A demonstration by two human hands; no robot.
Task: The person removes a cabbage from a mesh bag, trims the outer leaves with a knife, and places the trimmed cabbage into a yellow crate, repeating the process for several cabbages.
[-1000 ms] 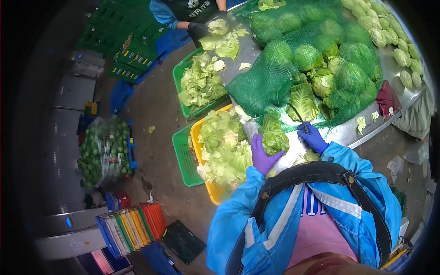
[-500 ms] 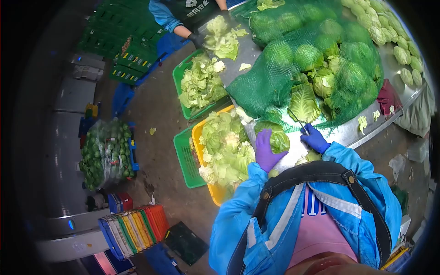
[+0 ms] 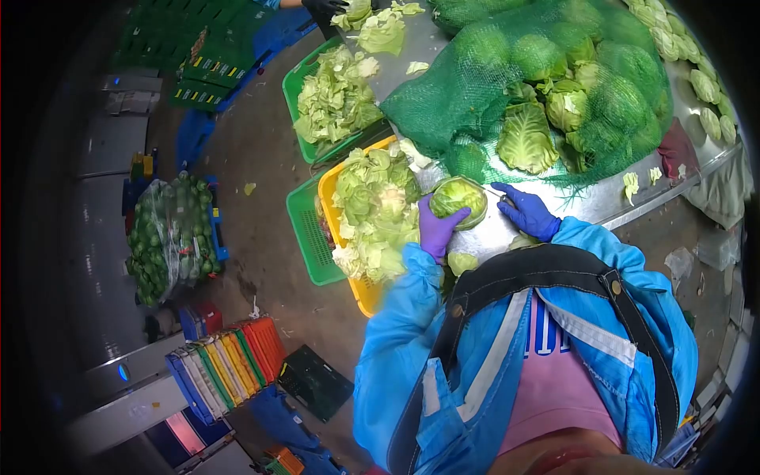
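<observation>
Head view: 2 gloved hands at a cabbage on the steel tabletop.

The left hand, in a purple glove, has its fingers curled about the near-left side of the cabbage, holding it on the tabletop. The right hand, in a blue glove, lies just right of the cabbage, its fingers closed on a thin knife pointing toward the head. Left of the purple fingers a yellow crate holds loose leaves; beyond the fingers lies a green net sack of cabbages. No writing can be read.
</observation>
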